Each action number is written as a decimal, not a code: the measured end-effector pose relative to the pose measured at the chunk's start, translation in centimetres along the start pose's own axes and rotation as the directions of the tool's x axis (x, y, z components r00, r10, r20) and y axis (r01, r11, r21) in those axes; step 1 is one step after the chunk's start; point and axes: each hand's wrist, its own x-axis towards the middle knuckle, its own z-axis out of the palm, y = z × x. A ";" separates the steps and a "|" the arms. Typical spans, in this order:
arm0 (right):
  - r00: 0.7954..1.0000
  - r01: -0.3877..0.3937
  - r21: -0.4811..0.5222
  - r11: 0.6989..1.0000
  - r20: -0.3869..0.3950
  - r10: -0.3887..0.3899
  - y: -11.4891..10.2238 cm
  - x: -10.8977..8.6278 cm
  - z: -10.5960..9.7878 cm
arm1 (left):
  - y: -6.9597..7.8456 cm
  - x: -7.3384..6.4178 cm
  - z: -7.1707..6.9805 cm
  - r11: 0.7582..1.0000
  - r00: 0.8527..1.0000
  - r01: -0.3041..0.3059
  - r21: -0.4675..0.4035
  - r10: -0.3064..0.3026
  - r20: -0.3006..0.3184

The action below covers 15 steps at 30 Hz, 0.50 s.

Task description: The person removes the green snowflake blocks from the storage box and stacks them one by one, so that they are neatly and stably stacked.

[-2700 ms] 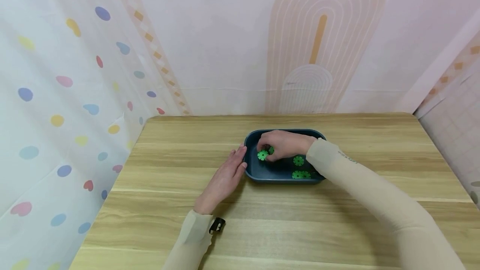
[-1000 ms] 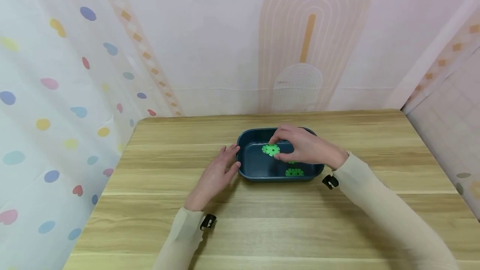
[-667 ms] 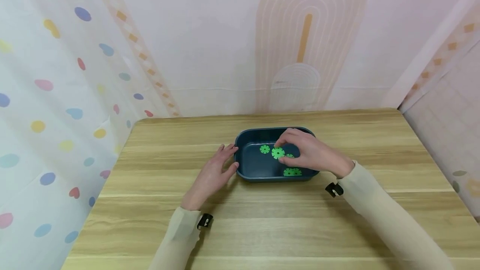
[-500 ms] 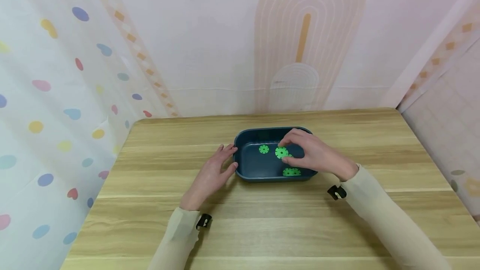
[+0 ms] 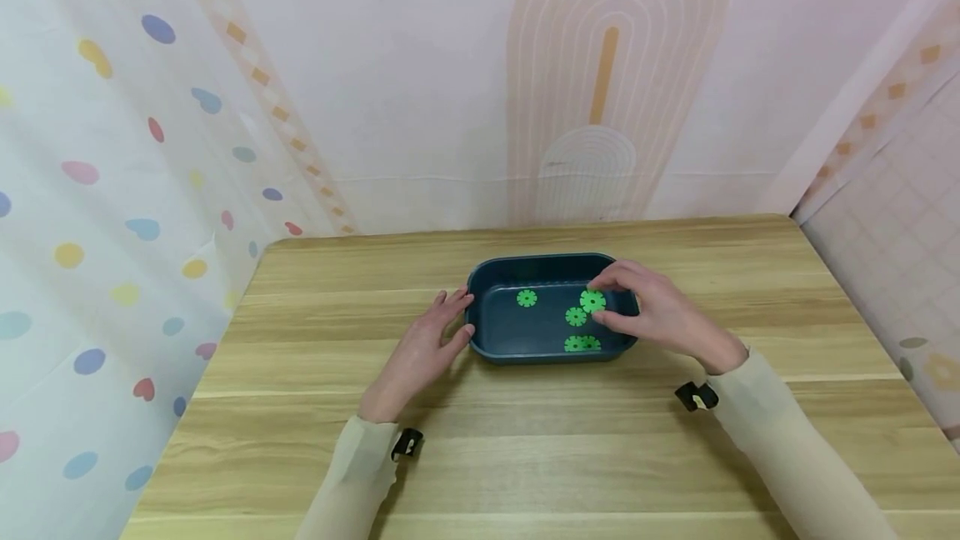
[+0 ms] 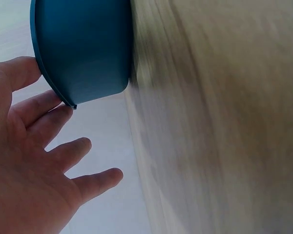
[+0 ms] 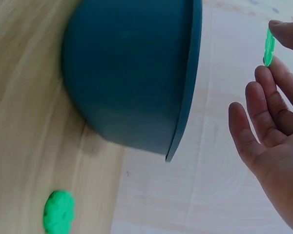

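My right hand [image 5: 656, 307] pinches a green notched plastic disc [image 5: 592, 301] between thumb and fingertips. In the right wrist view this disc [image 7: 269, 48] is edge-on, above the rim level of the dark blue tray [image 7: 132, 63]. Inside the tray [image 5: 517, 356], one disc [image 5: 527, 298] lies toward the left. Another disc [image 5: 575, 317] is right of centre, and two overlapping discs [image 5: 582, 344] lie by the near wall. My left hand [image 5: 412, 352] touches the tray's left end, thumb and fingertips at the rim, its other fingers spread in the left wrist view.
A further green disc [image 7: 58, 212] lies on the wooden table outside the tray in the right wrist view; my right hand and arm hide that side in the head view. A patterned curtain [image 5: 420, 107] hangs behind the table [image 5: 525, 440].
My right hand has come from the tray's left part toward its right end with the pinched disc, uncovering the other discs. My left hand stays at the left rim; the whole view has shifted slightly.
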 end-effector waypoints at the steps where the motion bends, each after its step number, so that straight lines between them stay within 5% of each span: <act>1: 1.000 -0.007 -0.004 1.000 -0.006 0.007 0.1 -0.2 -0.1 | 0.0 0.0 0.0 1.000 1.000 0.000 0.000 0.000 0.000; 15: 0.996 -0.022 -0.074 0.997 -0.084 0.016 1.8 -2.1 -0.8 | -0.2 -0.1 0.1 1.000 1.000 -0.006 -0.013 0.006 -0.009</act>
